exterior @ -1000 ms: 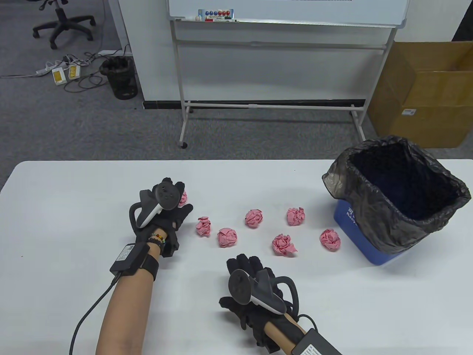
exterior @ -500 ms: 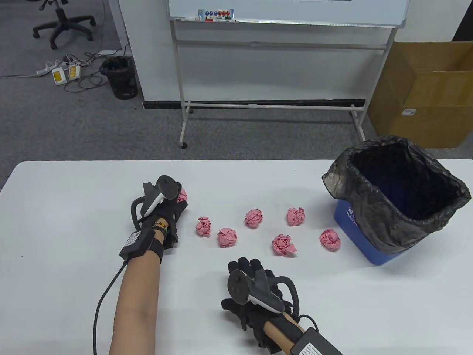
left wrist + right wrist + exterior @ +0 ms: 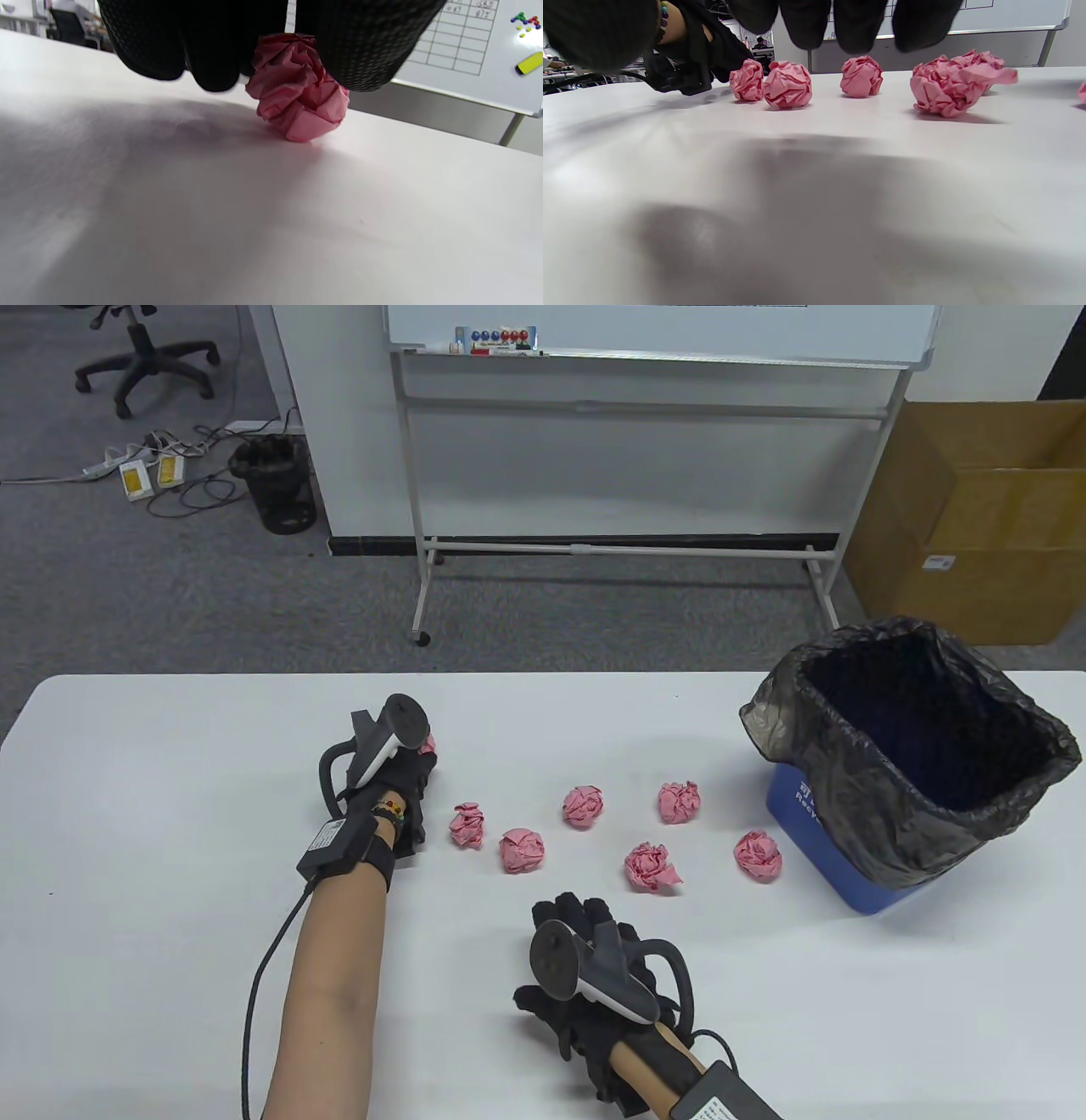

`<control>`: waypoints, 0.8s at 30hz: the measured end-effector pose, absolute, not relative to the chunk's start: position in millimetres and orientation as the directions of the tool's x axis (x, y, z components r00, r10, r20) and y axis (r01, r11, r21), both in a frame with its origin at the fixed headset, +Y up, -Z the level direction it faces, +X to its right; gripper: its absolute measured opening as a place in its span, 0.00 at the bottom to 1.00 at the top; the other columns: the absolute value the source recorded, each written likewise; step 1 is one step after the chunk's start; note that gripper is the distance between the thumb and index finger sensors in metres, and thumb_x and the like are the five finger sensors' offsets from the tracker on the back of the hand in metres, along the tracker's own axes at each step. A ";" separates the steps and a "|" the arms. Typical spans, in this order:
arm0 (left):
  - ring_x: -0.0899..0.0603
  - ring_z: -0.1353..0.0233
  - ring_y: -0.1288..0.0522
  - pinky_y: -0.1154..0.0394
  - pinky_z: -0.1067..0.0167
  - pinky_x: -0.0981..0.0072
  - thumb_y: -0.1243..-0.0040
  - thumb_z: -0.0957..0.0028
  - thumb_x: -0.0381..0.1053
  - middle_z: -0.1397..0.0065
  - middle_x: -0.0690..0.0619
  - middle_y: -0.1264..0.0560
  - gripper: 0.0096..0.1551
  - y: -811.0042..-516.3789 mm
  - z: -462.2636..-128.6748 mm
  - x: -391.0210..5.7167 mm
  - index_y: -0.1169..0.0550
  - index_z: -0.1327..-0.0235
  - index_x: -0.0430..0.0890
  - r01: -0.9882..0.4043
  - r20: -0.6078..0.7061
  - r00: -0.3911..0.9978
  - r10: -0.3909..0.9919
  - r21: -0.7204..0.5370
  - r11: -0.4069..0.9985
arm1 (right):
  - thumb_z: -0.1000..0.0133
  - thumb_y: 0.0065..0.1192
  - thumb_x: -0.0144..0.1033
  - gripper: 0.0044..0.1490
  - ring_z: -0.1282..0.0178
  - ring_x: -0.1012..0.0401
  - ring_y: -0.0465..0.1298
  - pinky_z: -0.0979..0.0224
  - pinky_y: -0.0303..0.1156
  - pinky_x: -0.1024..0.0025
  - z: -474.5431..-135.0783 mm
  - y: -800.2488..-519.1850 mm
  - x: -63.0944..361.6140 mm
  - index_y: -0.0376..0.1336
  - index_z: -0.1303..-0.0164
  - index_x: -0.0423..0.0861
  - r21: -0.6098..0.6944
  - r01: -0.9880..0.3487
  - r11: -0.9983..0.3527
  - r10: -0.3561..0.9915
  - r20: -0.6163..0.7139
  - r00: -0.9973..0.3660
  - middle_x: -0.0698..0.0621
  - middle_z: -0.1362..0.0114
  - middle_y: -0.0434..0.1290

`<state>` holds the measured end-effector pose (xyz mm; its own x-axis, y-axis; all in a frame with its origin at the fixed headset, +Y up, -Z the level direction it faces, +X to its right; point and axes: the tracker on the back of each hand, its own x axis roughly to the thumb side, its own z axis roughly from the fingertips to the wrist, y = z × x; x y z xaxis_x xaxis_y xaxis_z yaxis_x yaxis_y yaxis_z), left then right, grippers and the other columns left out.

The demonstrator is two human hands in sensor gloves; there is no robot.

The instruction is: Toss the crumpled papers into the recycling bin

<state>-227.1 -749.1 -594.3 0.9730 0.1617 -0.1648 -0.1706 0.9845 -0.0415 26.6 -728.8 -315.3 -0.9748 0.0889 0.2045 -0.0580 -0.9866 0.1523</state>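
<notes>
Left grip (image 3: 399, 780) pinching pink paper ball (image 3: 299, 87) touching tabletop (image 3: 170, 780) | right grip (image 3: 594, 984) resting relaxed, holding nothing

We look down over a white bench (image 3: 170, 831) onto grey carpet (image 3: 153, 594), where a rolling whiteboard (image 3: 662, 330) on a pale metal stand (image 3: 619, 551) faces us, its tray holding coloured magnets (image 3: 496, 337). Left of it we see a black mesh wastebasket (image 3: 276, 483), a tangle of cables with a power strip (image 3: 140, 470), and the base of an office chair (image 3: 140, 356). At right stands an open cardboard box (image 3: 984, 517) against a white wall.
</notes>
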 end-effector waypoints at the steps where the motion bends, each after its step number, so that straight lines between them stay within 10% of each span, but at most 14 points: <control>1: 0.42 0.25 0.24 0.22 0.32 0.49 0.35 0.49 0.54 0.19 0.49 0.30 0.33 -749.1 -595.1 -226.7 0.30 0.27 0.58 -0.163 -0.165 0.974 0.155 -0.037 0.986 | 0.60 0.58 0.70 0.62 0.10 0.47 0.54 0.18 0.57 0.44 -315.5 -728.9 26.7 0.42 0.18 0.55 0.153 -0.059 -0.987 0.090 0.204 -0.975 0.50 0.11 0.50; 24: 0.42 0.35 0.15 0.15 0.41 0.57 0.31 0.52 0.49 0.27 0.46 0.22 0.28 -696.6 -522.2 -242.3 0.23 0.35 0.53 -0.234 -0.122 0.957 0.262 0.207 0.950 | 0.60 0.58 0.69 0.62 0.10 0.47 0.54 0.18 0.57 0.44 -321.1 -726.1 32.1 0.43 0.18 0.55 0.120 -0.077 -0.990 0.097 0.174 -0.980 0.50 0.12 0.51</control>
